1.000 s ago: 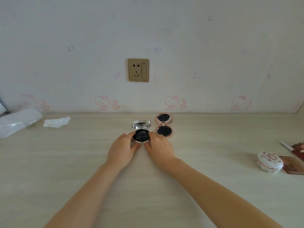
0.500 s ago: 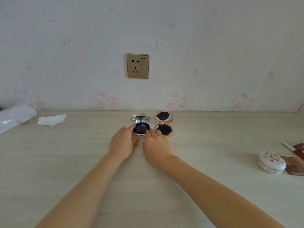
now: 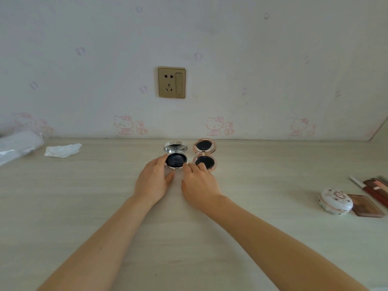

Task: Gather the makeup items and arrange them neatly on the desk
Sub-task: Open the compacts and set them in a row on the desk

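Silver compact (image 3: 176, 156) lies lid-up on bench (image 3: 84, 206) centre, just beside pink compact (image 3: 204, 157). L hand (image 3: 154, 181) grip and R hand (image 3: 198, 183) grip, fingers relaxed, touch silver compact's sides w/ fingertips.

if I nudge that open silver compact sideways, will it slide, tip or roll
The silver compact would likely slide: its base lies flat on the smooth desk. The raised lid could flop at the hinge. Rolling seems unlikely while it lies open.

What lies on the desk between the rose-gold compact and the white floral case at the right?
Nothing: in the head view the desk is bare between the rose-gold compact and the white floral case. The right hand lies nearer the viewer.
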Demonstrator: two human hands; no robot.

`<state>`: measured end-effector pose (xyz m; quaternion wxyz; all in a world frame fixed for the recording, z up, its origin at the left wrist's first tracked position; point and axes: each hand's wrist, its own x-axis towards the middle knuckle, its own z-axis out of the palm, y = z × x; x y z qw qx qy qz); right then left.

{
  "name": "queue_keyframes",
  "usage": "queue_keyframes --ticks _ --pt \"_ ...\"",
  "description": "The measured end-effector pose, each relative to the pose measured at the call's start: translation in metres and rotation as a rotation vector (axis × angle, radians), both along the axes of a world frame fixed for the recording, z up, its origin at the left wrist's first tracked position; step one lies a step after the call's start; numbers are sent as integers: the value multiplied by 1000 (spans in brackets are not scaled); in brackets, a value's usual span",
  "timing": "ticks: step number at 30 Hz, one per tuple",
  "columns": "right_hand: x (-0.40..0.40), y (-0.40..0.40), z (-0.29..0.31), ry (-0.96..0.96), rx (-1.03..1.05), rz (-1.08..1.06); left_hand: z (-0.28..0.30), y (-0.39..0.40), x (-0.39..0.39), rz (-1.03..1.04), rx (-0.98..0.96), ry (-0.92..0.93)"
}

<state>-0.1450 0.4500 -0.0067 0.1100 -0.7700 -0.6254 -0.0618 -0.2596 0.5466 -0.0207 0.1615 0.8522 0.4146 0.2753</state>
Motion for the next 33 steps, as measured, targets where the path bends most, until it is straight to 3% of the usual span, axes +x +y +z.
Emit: queue_keyframes --ticks 9,23,33 --pt "23 -67 12 -44 -21 -10 10 -49 -1 -62 131 15" --pt "93 -211 23 -21 -24 -172 4 -160 65 -293 63 -20" --pt "149 -271 27 -25 -17 -327 0 -214 142 -489 45 -31"
